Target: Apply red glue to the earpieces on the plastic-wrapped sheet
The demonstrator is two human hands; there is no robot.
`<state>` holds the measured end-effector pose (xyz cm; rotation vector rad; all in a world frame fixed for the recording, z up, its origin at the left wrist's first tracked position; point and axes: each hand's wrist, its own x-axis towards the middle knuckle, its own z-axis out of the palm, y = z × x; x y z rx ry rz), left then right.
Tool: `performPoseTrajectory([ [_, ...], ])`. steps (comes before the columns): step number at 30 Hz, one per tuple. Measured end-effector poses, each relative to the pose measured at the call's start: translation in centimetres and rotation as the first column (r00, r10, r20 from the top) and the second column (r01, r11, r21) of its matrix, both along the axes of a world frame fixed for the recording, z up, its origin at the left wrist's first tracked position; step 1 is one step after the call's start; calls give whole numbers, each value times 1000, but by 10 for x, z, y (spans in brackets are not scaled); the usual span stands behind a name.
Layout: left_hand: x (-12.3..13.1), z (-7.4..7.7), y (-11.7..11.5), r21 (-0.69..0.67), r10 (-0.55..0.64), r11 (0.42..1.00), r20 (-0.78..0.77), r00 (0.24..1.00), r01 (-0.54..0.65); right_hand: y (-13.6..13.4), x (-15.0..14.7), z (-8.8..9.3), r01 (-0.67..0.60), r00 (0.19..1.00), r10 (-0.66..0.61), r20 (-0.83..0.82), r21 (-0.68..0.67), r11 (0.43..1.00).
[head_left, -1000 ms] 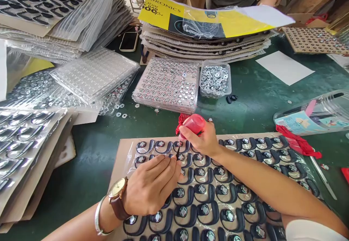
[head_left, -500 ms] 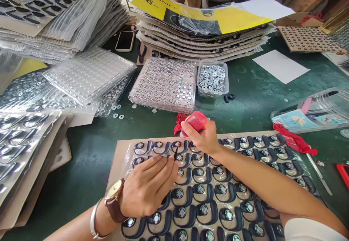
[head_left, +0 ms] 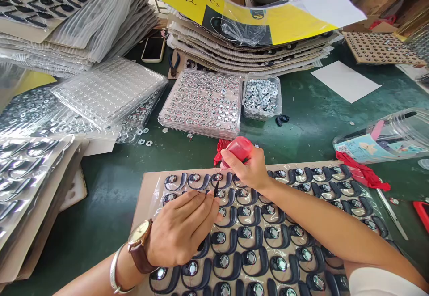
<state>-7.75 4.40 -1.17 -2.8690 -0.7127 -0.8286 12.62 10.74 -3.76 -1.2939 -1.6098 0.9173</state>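
Observation:
My left hand [head_left: 187, 226] is closed on dark pointed tweezers [head_left: 216, 187]; their tip is at a round silver-topped part in the back row of the board. My right hand [head_left: 250, 166] grips a red squeeze bottle [head_left: 241, 147], tilted with its lower end down near that same row; the nozzle is hard to make out. Beneath both hands lies a cardboard sheet [head_left: 142, 206] under clear film, carrying rows of black hook-shaped earphone shells [head_left: 252, 235] with silver round speakers set in them. A red cloth [head_left: 220, 149] lies just behind the bottle.
Behind the board stand a clear tray stack of round speakers [head_left: 201, 101] and a tub of metal washers [head_left: 262, 97]. A clear plastic jar [head_left: 382, 135] lies at right, by scissors-like metal [head_left: 392, 213]. Tall stacks of boards [head_left: 110, 27] rise at left. A person sits opposite.
Both hands, the tweezers and the bottle stay almost in place. The yellow printed sheet on the far stack has shifted and tipped a little, near the person opposite.

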Motion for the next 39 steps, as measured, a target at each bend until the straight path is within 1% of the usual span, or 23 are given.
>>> performPoseTrajectory([
  [4,0,0,1,0,-2,1000,-2,1000,2,0,-1,1,-45,999,45,-12,20,999],
  [9,1,0,2,-37,-8,999,15,1000,9,0,0,5,40,999,-40,6,16,999],
  [17,2,9,11,-123,0,992,76,997,9,-2,2,5,18,996,-19,-92,-5,1000],
  [20,0,10,13,-174,7,985,94,996,9,-2,2,5,15,993,-14,-118,4,1000],
  [25,-6,6,18,-292,29,956,150,988,16,-2,1,7,-13,995,15,-103,21,1000],
  [29,-8,5,23,-421,114,907,223,968,-10,-3,1,7,-51,997,53,-56,26,998],
  [32,-9,7,28,-479,170,877,235,957,-38,-4,0,4,-90,995,92,-43,38,995],
  [34,-10,7,30,-484,184,874,234,955,-50,-4,-1,4,-92,995,93,-19,49,995],
  [36,-10,7,32,-479,192,876,237,952,-57,-2,-1,6,-83,997,83,9,45,995],
  [39,-10,7,31,-440,180,896,242,953,-57,1,1,20,-91,996,91,-16,-36,995],
])
